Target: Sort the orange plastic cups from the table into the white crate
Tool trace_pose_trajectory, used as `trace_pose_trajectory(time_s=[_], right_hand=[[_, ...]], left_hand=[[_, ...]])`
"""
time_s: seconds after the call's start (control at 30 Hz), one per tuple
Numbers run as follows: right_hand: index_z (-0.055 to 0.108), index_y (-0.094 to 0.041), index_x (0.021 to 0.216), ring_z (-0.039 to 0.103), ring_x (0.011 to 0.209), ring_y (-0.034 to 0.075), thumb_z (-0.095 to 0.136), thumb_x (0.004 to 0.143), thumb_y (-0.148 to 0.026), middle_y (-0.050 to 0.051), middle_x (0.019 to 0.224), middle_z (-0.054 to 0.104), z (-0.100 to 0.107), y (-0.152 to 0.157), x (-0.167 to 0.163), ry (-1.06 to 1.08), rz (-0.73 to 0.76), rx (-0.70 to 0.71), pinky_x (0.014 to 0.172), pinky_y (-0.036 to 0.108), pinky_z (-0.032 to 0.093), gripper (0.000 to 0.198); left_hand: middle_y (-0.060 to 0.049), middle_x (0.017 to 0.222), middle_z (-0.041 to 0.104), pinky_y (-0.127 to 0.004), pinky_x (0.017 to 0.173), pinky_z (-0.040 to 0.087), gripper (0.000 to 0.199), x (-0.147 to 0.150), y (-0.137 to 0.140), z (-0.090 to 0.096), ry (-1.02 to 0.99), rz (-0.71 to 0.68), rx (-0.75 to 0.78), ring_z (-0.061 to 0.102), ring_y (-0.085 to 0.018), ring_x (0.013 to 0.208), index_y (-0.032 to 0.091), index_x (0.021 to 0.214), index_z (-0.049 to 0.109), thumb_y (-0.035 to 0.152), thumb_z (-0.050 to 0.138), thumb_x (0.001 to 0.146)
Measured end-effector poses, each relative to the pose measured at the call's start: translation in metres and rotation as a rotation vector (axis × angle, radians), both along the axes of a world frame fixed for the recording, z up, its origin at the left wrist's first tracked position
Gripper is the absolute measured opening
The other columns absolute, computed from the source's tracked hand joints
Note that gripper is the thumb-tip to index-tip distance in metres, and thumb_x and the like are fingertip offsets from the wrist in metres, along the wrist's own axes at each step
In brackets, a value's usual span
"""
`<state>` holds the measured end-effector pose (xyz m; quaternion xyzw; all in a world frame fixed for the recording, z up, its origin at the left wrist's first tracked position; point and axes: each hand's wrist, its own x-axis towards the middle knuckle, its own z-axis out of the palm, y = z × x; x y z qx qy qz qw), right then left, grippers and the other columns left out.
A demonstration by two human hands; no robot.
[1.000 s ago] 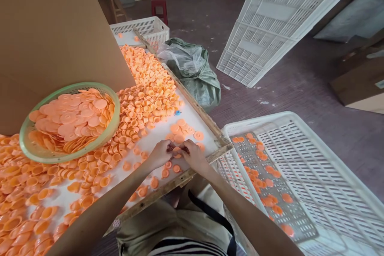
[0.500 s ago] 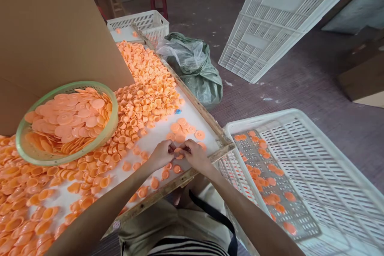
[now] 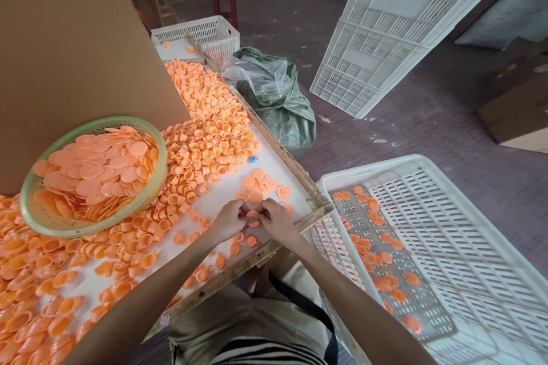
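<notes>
My left hand (image 3: 232, 220) and my right hand (image 3: 277, 220) meet over the near right corner of the table. Both are closed, pinching one small orange plastic disc (image 3: 253, 217) between them by its edges. Just beyond my fingers is a small group of flat orange discs (image 3: 258, 179). Several orange cup-shaped pieces (image 3: 220, 261) lie loose beside and below my left hand. To the left spreads a large heap of small orange plastic cups (image 3: 205, 137). Whether a cup is joined to the held disc cannot be made out.
A green-rimmed basket (image 3: 161, 174) full of orange discs sits on the heap, before a tall cardboard sheet (image 3: 77, 40). Wooden strips (image 3: 274, 145) edge the table. A white crate (image 3: 422, 161) holding orange pieces stands at the right. Beyond are a green sack (image 3: 295, 120) and stacked white crates (image 3: 385, 28).
My hands stay in nearly the same place, both still pinching the disc. The view has shifted very slightly; nothing else has visibly moved.
</notes>
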<state>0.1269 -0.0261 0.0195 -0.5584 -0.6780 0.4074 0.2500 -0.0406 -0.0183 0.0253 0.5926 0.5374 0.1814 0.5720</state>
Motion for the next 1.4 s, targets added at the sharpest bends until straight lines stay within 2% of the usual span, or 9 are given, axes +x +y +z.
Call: trace_pose_trajectory(time_s=[0.13, 0.3, 0.57, 0.7, 0.87, 1.0, 1.1, 1.17, 1.4], right_hand=[[0.058, -0.012, 0.076, 0.05, 0.075, 0.011, 0.061, 0.078, -0.012, 0.004, 0.084, 0.053, 0.0, -0.002, -0.002, -0.016, -0.011, 0.02, 0.07, 0.023, 0.039, 0.004], [0.059, -0.012, 0.078, 0.051, 0.071, 0.01, 0.061, 0.081, -0.025, 0.004, 0.086, 0.053, -0.001, -0.006, -0.003, 0.016, -0.021, 0.036, 0.067, 0.023, 0.04, 0.014], [0.059, -0.012, 0.075, 0.051, 0.074, 0.011, 0.06, 0.077, -0.011, 0.004, 0.083, 0.056, 0.001, 0.0, -0.002, -0.036, -0.01, -0.004, 0.069, 0.024, 0.038, 0.003], [0.059, -0.012, 0.076, 0.051, 0.077, 0.012, 0.06, 0.077, -0.011, 0.004, 0.084, 0.055, 0.002, 0.0, 0.001, 0.001, 0.001, -0.027, 0.071, 0.025, 0.039, 0.002], [0.059, -0.013, 0.077, 0.051, 0.079, 0.012, 0.059, 0.077, -0.01, 0.004, 0.086, 0.055, 0.003, -0.003, 0.001, 0.014, 0.005, -0.04, 0.074, 0.024, 0.039, 0.003], [0.057, -0.011, 0.076, 0.051, 0.076, 0.012, 0.056, 0.077, -0.008, 0.007, 0.087, 0.056, 0.008, -0.001, -0.004, -0.142, -0.029, -0.041, 0.07, 0.024, 0.037, 0.004], [0.058, -0.013, 0.081, 0.052, 0.075, 0.015, 0.055, 0.078, -0.013, 0.007, 0.084, 0.059, 0.011, 0.004, -0.006, -0.276, -0.021, -0.106, 0.065, 0.025, 0.034, 0.004], [0.058, -0.014, 0.083, 0.054, 0.074, 0.016, 0.055, 0.078, -0.015, 0.007, 0.081, 0.061, 0.011, 0.006, -0.006, -0.3, 0.005, -0.16, 0.062, 0.025, 0.033, 0.006], [0.048, -0.014, 0.085, 0.055, 0.05, 0.013, 0.046, 0.084, -0.017, 0.005, 0.063, 0.058, 0.001, 0.005, 0.001, -0.037, 0.029, -0.298, 0.049, 0.023, 0.04, 0.004]], left_hand=[[-0.004, 0.071, 0.06, -0.022, 0.052, 0.042, 0.017, -0.001, 0.001, -0.004, 0.018, -0.027, 0.049, 0.059, -0.014, 0.059, 0.012, 0.079, 0.049, 0.025, 0.057, 0.074], [-0.005, 0.073, 0.061, -0.022, 0.054, 0.043, 0.018, -0.005, 0.002, -0.006, -0.006, -0.047, 0.041, 0.06, -0.015, 0.063, 0.011, 0.082, 0.049, 0.026, 0.057, 0.074], [-0.004, 0.07, 0.06, -0.021, 0.051, 0.04, 0.023, -0.007, 0.003, -0.019, 0.015, -0.051, 0.016, 0.059, -0.015, 0.06, 0.013, 0.083, 0.048, 0.031, 0.057, 0.074], [-0.005, 0.073, 0.06, -0.02, 0.051, 0.037, 0.022, -0.006, 0.003, -0.017, 0.078, -0.064, 0.108, 0.057, -0.015, 0.065, 0.012, 0.08, 0.051, 0.031, 0.059, 0.071], [-0.005, 0.074, 0.06, -0.02, 0.052, 0.037, 0.02, -0.005, 0.002, -0.011, 0.096, -0.069, 0.121, 0.057, -0.014, 0.066, 0.012, 0.078, 0.051, 0.029, 0.058, 0.07], [-0.004, 0.069, 0.06, -0.021, 0.05, 0.039, 0.017, -0.003, 0.003, -0.012, 0.056, -0.065, 0.024, 0.057, -0.014, 0.059, 0.013, 0.08, 0.047, 0.024, 0.055, 0.071], [-0.004, 0.065, 0.059, -0.022, 0.048, 0.04, 0.02, 0.0, 0.005, -0.015, 0.03, -0.051, -0.094, 0.058, -0.016, 0.056, 0.014, 0.082, 0.044, 0.023, 0.057, 0.071], [-0.004, 0.066, 0.059, -0.021, 0.048, 0.04, 0.02, 0.002, 0.006, -0.014, 0.066, -0.038, -0.095, 0.059, -0.016, 0.057, 0.014, 0.081, 0.044, 0.022, 0.059, 0.069], [-0.005, 0.07, 0.058, -0.021, 0.051, 0.041, 0.014, 0.003, -0.001, -0.005, 0.105, -0.025, 0.073, 0.059, -0.015, 0.063, 0.013, 0.077, 0.045, 0.02, 0.055, 0.071]])
